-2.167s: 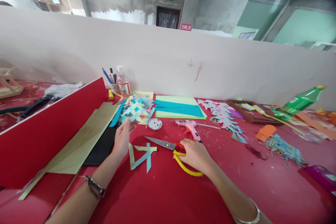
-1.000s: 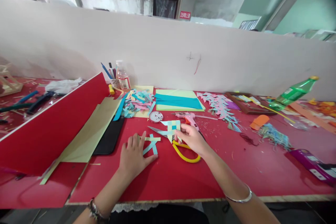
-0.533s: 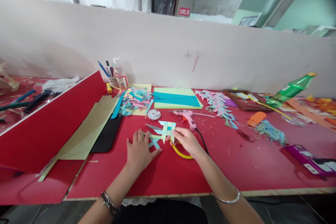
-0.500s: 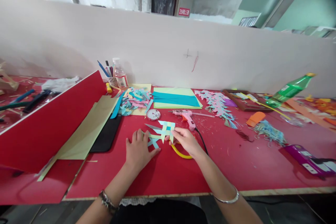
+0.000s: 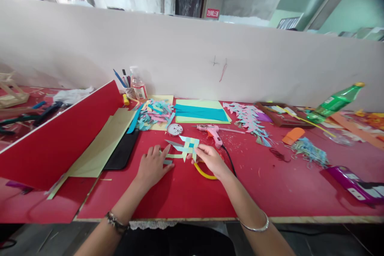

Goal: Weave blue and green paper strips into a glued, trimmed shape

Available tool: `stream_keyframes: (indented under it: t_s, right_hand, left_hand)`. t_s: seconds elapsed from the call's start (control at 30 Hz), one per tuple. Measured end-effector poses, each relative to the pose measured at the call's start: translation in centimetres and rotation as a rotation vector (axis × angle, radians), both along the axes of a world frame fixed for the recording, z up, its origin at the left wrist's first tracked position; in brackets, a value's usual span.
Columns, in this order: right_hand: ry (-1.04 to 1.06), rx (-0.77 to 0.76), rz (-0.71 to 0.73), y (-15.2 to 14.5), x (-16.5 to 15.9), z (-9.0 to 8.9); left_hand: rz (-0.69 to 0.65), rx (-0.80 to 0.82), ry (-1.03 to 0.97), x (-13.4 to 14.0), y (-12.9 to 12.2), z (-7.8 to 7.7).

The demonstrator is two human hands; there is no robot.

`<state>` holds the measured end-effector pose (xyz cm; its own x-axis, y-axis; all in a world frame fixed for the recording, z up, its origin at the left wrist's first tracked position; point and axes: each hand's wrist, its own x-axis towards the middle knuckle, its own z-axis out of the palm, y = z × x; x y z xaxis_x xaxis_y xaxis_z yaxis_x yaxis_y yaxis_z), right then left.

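A small woven piece of pale green and blue paper strips (image 5: 189,149) is pinched at its right edge by my right hand (image 5: 211,161). My left hand (image 5: 151,166) lies on the red table just left of it, fingers stretched out and apart. Its fingertips touch the loose ends of the paper strips (image 5: 174,156). Scissors lie under the woven piece; their yellow handle (image 5: 205,173) curves out below my right hand and their blade tip shows at the upper left. The fingertips under the paper are partly hidden.
A pink glue gun (image 5: 211,131) and a small round dish (image 5: 175,129) lie just beyond. Behind are cut paper scraps (image 5: 154,114) and blue strips on green sheets (image 5: 201,113). A red board (image 5: 69,136) stands at left; a purple power strip (image 5: 354,184) sits at right.
My left hand has shifted slightly left, away from the woven piece, fingers still spread over the strip ends. My right hand keeps its pinch on the woven piece.
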<state>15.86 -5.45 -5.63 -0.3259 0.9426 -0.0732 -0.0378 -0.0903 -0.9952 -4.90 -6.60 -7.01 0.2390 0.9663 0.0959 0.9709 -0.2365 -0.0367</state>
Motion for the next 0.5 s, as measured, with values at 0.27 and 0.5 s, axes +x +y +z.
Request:
stream_keyframes:
  t_s: [0.27, 0.5]
  right_hand:
    - [-0.014, 0.015, 0.010, -0.2, -0.2, 0.0]
    - [-0.053, 0.055, 0.011, -0.4, -0.2, 0.0]
  left_hand:
    - [-0.051, -0.082, -0.133, -1.1, 1.0, -1.1]
    - [-0.035, -0.090, -0.195, -1.0, 1.0, -1.5]
